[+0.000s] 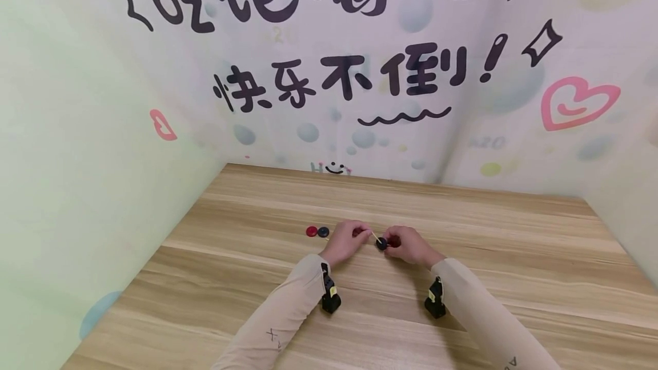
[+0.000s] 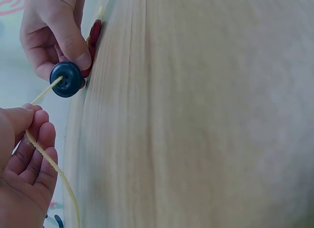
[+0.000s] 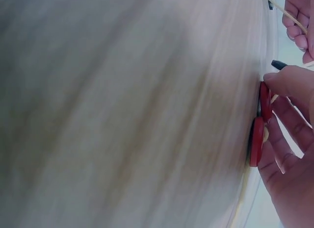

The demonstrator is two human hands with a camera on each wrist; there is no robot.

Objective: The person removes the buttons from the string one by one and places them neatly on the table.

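Note:
My left hand [image 1: 346, 241] pinches a thin yellow cord [image 2: 62, 175] between thumb and fingertips; part of the cord trails below the hand in the left wrist view. From the pinch, the cord runs taut to a hole in a round dark blue button [image 2: 72, 85]. That button is in the fingers of my right hand [image 1: 410, 244], facing the left hand. Two red buttons, one red button [image 3: 265, 99] and another red button [image 3: 256, 142], stand on edge against the right fingers. Cord shows beside them, partly hidden by the hand.
Left of the left hand, a red button [image 1: 311, 231] and a dark button [image 1: 323, 232] lie side by side on the wooden table [image 1: 370, 324]. A printed cloth wall [image 1: 288, 147] rises behind the table's far edge. Each wrist carries a small black camera [image 1: 331, 301].

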